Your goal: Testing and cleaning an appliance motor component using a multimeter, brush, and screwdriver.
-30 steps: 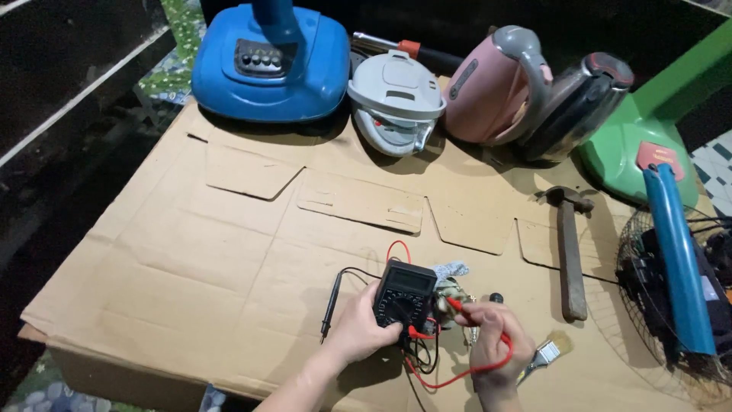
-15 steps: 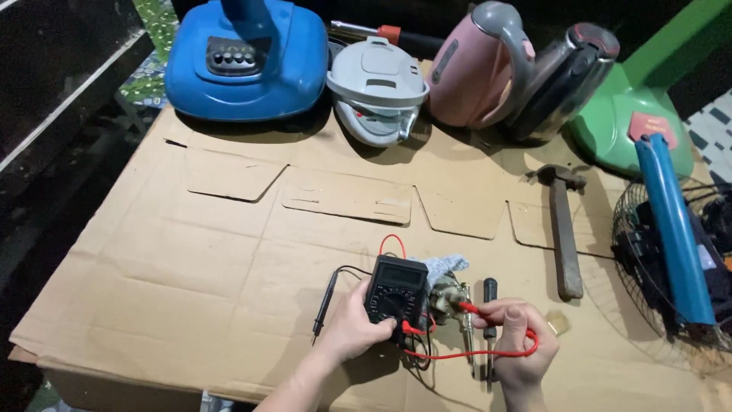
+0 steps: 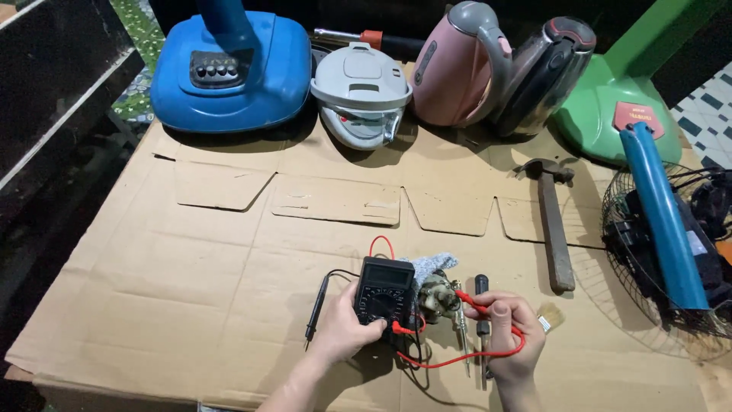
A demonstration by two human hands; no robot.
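Observation:
My left hand point(image 3: 343, 329) rests on a black multimeter point(image 3: 383, 291) lying on the cardboard, fingers at its dial. My right hand point(image 3: 511, 336) pinches the red test probe point(image 3: 474, 301), whose tip touches a small metal motor part point(image 3: 436, 297) beside the meter. The red lead point(image 3: 457, 360) loops under my right hand. The black probe point(image 3: 316, 309) lies loose on the cardboard to the left of the meter. A grey cloth point(image 3: 432, 265) sits behind the motor part.
A flattened cardboard sheet point(image 3: 191, 305) covers the surface. At the back stand a blue fan base point(image 3: 221, 72), a grey cooker point(image 3: 360, 95), a pink kettle point(image 3: 461, 69), a dark kettle point(image 3: 545, 69) and a green fan base point(image 3: 625, 99). A hammer point(image 3: 554, 221), screwdrivers point(image 3: 481, 305), small brush point(image 3: 547, 319) and fan guard point(image 3: 671, 259) lie right.
The view has shifted closer and slightly lower. My right hand has brought the red probe leftward onto the motor part. My left hand has stayed on the multimeter.

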